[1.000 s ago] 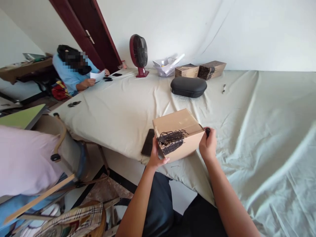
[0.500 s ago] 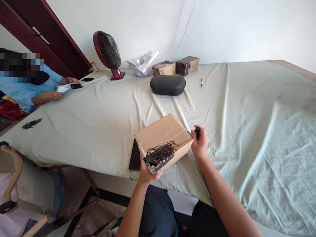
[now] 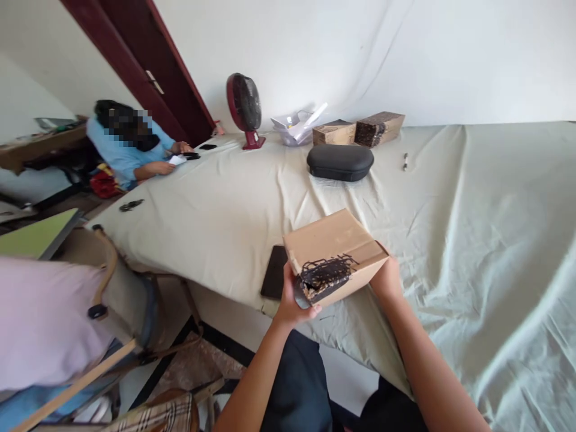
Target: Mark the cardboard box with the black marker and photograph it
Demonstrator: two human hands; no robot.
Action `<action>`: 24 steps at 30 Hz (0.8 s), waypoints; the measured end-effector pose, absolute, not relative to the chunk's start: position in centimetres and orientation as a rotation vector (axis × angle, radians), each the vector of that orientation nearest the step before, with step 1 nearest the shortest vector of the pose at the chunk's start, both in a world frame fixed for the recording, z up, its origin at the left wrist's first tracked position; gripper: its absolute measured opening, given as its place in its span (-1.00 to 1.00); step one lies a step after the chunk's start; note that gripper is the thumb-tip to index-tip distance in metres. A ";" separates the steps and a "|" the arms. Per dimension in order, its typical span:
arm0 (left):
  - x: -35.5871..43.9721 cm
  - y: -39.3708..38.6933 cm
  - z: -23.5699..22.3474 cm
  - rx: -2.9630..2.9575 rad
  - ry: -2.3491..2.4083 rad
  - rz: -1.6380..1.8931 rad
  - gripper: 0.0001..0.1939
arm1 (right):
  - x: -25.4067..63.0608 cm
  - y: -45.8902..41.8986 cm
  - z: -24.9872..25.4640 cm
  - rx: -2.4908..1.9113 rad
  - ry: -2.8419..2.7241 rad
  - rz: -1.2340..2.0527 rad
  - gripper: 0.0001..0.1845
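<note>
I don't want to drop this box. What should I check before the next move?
1. Left hand on the box: ok, gripping its dark-marked end.
2. Right hand grip: cannot tell, its fingers are hidden behind the box.
3. Black slab clear of the box: cannot tell, they overlap in view.
4. Case clear of the box: ok, farther back, with cloth between.
5. Underside supported: cannot tell, hidden.

The cloth-covered table (image 3: 216, 222) bears a fan (image 3: 244, 108), black case (image 3: 341, 163), two cartons (image 3: 333, 135) and probably a pen (image 3: 405, 162).
</note>
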State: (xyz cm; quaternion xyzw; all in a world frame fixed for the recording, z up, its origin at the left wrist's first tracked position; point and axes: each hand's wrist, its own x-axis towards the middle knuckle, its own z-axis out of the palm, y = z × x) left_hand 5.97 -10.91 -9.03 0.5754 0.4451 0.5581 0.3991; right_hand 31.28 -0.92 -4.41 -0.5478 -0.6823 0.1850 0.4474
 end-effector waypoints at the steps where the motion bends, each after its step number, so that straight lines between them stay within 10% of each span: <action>1: 6.2 -10.9 -8.6 1.432 1.110 1.474 0.33 | 31.3 -0.9 -4.5 -1.431 -1.738 0.435 -0.44; 9: 6.4 -10.7 -8.1 1.370 1.074 1.590 0.34 | 30.8 -0.5 -5.0 -1.812 -1.972 0.075 -0.70; 24: 6.2 -10.2 -8.4 1.479 1.215 1.563 0.32 | 34.3 -9.1 -3.6 -1.981 -1.927 -0.095 -0.55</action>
